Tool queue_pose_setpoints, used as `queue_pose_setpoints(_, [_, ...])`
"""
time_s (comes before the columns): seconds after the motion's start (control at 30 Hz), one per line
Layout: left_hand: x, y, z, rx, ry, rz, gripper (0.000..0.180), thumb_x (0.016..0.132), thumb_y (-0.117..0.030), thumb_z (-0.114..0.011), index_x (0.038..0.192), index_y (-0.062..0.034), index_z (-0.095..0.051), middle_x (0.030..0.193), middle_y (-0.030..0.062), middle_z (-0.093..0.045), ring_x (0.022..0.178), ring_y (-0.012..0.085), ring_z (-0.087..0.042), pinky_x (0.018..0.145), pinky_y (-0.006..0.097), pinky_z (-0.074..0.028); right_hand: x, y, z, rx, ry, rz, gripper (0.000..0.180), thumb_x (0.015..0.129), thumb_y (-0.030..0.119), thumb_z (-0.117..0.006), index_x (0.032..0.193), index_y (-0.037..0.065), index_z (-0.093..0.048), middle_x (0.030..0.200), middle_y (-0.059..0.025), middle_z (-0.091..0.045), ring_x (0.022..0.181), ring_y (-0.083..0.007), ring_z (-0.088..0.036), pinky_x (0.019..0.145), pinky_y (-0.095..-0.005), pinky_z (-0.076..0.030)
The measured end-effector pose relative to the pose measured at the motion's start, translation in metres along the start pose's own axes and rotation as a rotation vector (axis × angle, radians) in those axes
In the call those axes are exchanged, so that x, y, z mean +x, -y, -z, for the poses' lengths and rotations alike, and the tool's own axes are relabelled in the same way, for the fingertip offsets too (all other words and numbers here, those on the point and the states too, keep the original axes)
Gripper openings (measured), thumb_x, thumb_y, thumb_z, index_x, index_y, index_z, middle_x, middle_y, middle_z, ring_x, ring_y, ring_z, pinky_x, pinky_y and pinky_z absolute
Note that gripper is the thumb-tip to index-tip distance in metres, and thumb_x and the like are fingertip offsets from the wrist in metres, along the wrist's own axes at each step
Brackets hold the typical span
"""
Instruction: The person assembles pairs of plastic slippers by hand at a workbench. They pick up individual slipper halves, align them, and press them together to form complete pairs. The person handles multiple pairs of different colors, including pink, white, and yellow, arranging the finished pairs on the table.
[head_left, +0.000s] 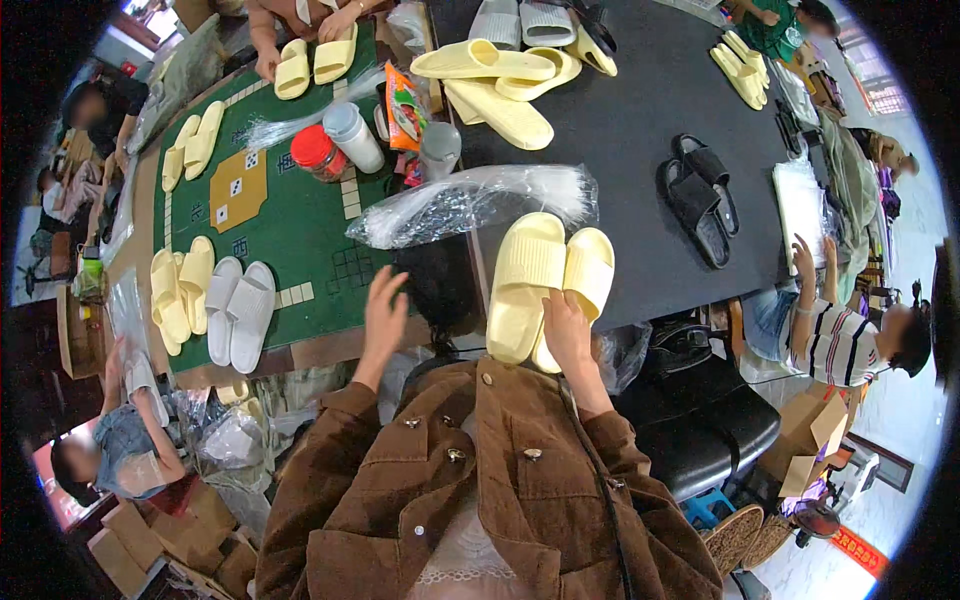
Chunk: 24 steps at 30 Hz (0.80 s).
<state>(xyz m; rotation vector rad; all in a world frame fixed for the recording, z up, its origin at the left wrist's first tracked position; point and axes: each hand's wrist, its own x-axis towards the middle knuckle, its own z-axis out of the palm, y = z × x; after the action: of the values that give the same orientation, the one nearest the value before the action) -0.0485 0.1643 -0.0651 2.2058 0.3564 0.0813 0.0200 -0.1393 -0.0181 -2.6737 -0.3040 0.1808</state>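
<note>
A pair of pale yellow slide slippers [525, 255] lies at the near edge of the black table, side by side with the toes pointing away from me. My right hand [568, 325] grips them between the two slippers, its fingers closed and partly hidden at the inner edge. Over the near edge of the green table my left hand [385, 315] is raised, fingers apart and holding nothing. Just beyond the slippers lies a clear plastic bag of thin white strips [480, 205], probably ties.
White slippers [240, 315] and more yellow pairs [182, 290] sit on the green tabletop [290, 215]. A red-lidded jar [318, 152] and a grey-lidded bottle [353, 135] stand beyond the bag. Black slippers [700, 200] rest on the black tabletop [630, 130]. Co-workers sit around.
</note>
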Motion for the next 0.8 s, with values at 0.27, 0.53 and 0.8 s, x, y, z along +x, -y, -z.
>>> queue_pose_setpoints(0.27, [-0.001, -0.119, -0.036, -0.191, -0.085, -0.277, 0.047, 0.092, -0.009, -0.047, 0.137, -0.0026, -0.036, 0.141, 0.0164, -0.034, 0.130, 0.0316, -0.035, 0.106, 0.038, -0.030, -0.015, 0.035, 0.068, -0.182, 0.014, 0.085, 0.023, 0.088, 0.014, -0.053, 0.105, -0.001, -0.051, 0.106, -0.0215, -0.056, 0.056, -0.0323, -0.063, 0.046, -0.0388, -0.053])
queue_pose_setpoints(0.53, [-0.006, -0.116, -0.081, 0.014, 0.060, -0.290, 0.063, 0.089, -0.015, -0.054, 0.142, -0.0033, -0.024, 0.144, 0.0242, -0.020, 0.130, 0.0422, -0.027, 0.106, 0.044, -0.028, 0.008, 0.019, 0.009, 0.037, 0.213, 0.135, 0.023, 0.091, 0.015, -0.046, 0.107, -0.001, -0.049, 0.121, -0.0324, -0.045, 0.073, -0.0449, -0.062, 0.064, -0.0480, -0.053])
queue_pose_setpoints(0.8, [-0.006, -0.140, -0.106, 0.287, 0.148, -0.404, 0.066, 0.080, -0.005, -0.057, 0.140, -0.0243, -0.038, 0.146, 0.0212, -0.018, 0.136, 0.0412, -0.017, 0.107, 0.060, -0.012, 0.014, -0.048, 0.087, 0.526, 0.054, 0.092, 0.019, 0.092, 0.014, -0.049, 0.096, 0.002, -0.064, 0.104, -0.0123, -0.062, 0.083, -0.0277, -0.063, 0.070, -0.0312, -0.049])
